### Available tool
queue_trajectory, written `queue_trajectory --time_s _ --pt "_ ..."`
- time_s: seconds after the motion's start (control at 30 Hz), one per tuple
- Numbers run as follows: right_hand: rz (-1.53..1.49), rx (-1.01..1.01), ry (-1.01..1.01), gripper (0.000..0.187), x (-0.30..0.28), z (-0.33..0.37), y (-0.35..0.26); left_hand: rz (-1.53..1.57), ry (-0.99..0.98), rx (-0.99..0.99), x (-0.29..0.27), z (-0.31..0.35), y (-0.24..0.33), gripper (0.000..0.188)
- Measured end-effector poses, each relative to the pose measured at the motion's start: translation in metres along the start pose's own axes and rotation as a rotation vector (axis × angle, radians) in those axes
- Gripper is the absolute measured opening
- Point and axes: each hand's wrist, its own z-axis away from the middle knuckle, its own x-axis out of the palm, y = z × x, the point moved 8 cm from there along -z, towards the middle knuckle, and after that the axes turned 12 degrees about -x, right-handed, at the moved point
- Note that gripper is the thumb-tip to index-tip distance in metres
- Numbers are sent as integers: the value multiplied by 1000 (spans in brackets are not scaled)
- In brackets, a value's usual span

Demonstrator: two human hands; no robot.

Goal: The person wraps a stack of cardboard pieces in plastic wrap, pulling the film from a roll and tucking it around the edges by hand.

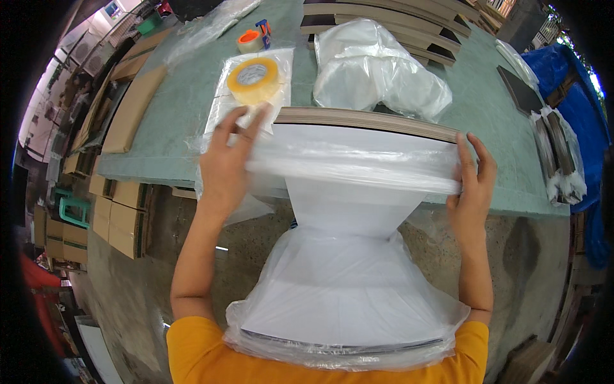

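A stack of thin boards (pixel 358 205) with a white top face and brown layered edges rests its far end on the table edge. Its near end reaches my chest. Clear plastic bag (pixel 348 176) film covers most of the stack, bunched in a band across it just short of the bare far edge. At the left corner my left hand (pixel 224 169) is curled on the plastic, its fingertips slightly blurred. My right hand (pixel 473 176) grips the bag at the right side, thumb below and fingers along the stack's edge.
On the green table (pixel 160 147) lie a wide roll of clear tape (pixel 254 79) on a white packet (pixel 217 102), an orange-cored tape roll (pixel 249 41), and a heap of clear plastic (pixel 377 70). Brown board stacks (pixel 384 19) stand behind. Wrapped bundles (pixel 558 153) are at the right edge.
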Motion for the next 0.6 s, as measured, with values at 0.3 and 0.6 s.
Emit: queue_trajectory --time_s 0.3,0.6 --pt "-1421 528 -259 28 24 62 54 1226 -788 -181 23 26 -22 37" --pt "-2285 1135 -480 46 137 238 -17 1408 -1615 -705 143 177 -42 35"
